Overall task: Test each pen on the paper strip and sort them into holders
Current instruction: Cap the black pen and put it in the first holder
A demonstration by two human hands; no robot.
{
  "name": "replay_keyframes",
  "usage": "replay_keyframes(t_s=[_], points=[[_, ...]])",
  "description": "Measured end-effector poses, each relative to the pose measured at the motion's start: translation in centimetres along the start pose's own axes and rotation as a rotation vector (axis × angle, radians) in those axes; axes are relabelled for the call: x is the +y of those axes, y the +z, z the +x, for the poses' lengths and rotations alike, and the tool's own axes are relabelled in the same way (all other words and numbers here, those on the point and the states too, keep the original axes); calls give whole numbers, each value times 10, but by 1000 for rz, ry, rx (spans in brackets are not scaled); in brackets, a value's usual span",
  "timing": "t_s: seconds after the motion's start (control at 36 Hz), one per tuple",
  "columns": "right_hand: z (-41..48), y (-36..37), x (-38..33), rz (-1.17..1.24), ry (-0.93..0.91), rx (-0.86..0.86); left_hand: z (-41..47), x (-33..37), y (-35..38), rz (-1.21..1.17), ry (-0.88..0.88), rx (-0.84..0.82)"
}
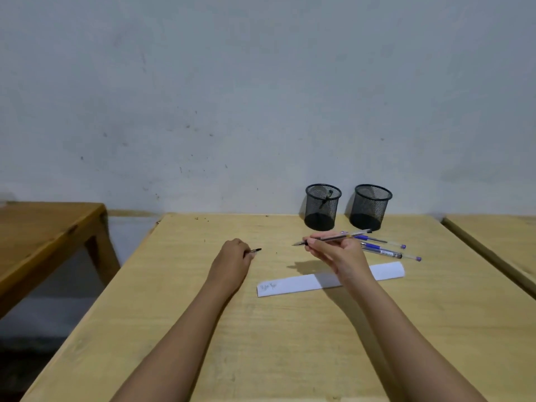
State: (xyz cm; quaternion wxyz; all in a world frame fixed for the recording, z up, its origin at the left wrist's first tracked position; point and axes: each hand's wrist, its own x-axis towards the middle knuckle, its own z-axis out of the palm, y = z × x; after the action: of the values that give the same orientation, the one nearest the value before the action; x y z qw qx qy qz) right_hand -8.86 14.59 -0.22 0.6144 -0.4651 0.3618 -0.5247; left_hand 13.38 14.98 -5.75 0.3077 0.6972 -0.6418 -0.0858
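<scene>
An uncapped pen is gripped by the right hand, its cap pinched in the left hand; a test stroke on the paper strip appears due.

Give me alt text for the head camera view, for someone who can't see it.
The right hand holds an uncapped pen above a wooden table; the left hand grips a black cap. Nearby are a scribbled paper strip, blue pens and two mesh holders.
</scene>
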Motion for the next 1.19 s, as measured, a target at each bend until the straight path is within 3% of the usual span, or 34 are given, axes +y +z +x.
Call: replay_keyframes(t_s=[0.19, 0.28, 0.67, 0.97, 1.19], points=[[-9, 11, 7, 15, 24, -14, -24, 30, -17, -586, -16, -3], [-11, 15, 9, 36, 8, -12, -33, 45, -24, -731, -21, -5], [-18, 9, 1, 95, -56, 5, -38, 60, -40, -714, 66, -11], [-26, 14, -1, 6, -80, -115, -39, 73, -45, -726, 98, -86], [-26, 17, -9, -84, -157, -172, -43, 76, -53, -785, 118, -43]])
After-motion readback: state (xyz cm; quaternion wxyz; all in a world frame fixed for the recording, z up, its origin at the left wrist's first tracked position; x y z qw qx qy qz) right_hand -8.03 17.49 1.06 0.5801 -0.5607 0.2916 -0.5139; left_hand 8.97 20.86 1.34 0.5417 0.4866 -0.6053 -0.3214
